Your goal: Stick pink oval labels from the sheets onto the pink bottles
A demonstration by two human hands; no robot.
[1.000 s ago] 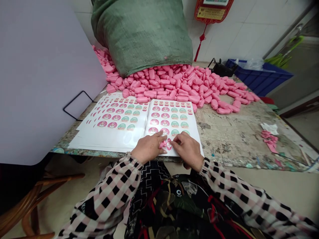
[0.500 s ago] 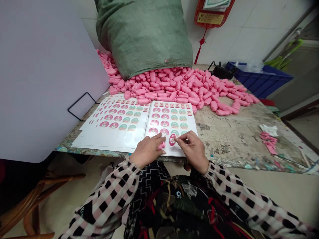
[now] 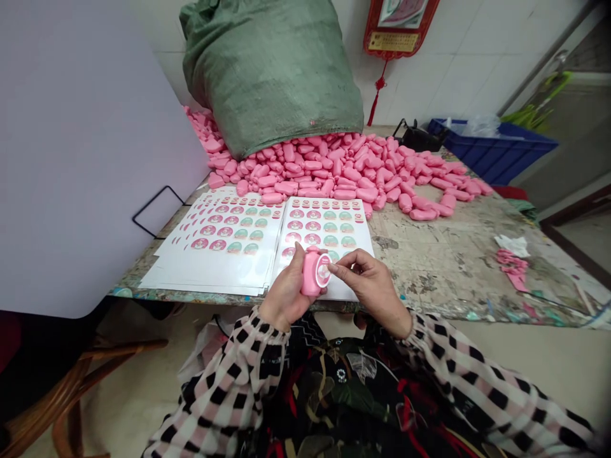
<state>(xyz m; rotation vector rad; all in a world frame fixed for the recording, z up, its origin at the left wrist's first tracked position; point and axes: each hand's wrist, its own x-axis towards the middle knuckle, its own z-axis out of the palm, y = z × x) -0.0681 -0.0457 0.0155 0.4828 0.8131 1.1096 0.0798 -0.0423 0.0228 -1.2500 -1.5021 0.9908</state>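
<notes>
My left hand is closed around a small pink plastic bottle, held upright just above the table's front edge. My right hand pinches a round pink sticker against the bottle's face with thumb and forefinger. Under both hands lies a white sticker sheet with rows of pink and green round stickers. A second stack of sticker sheets lies to its left.
A large heap of pink bottles spills from a green woven sack at the back. The worn table holds pink scraps at the right. A blue crate stands behind, a white board on the left.
My left hand has lifted the pink bottle off the sheet and stood it upright. My right hand peeled a sticker from the sheet and brought it onto the bottle.
</notes>
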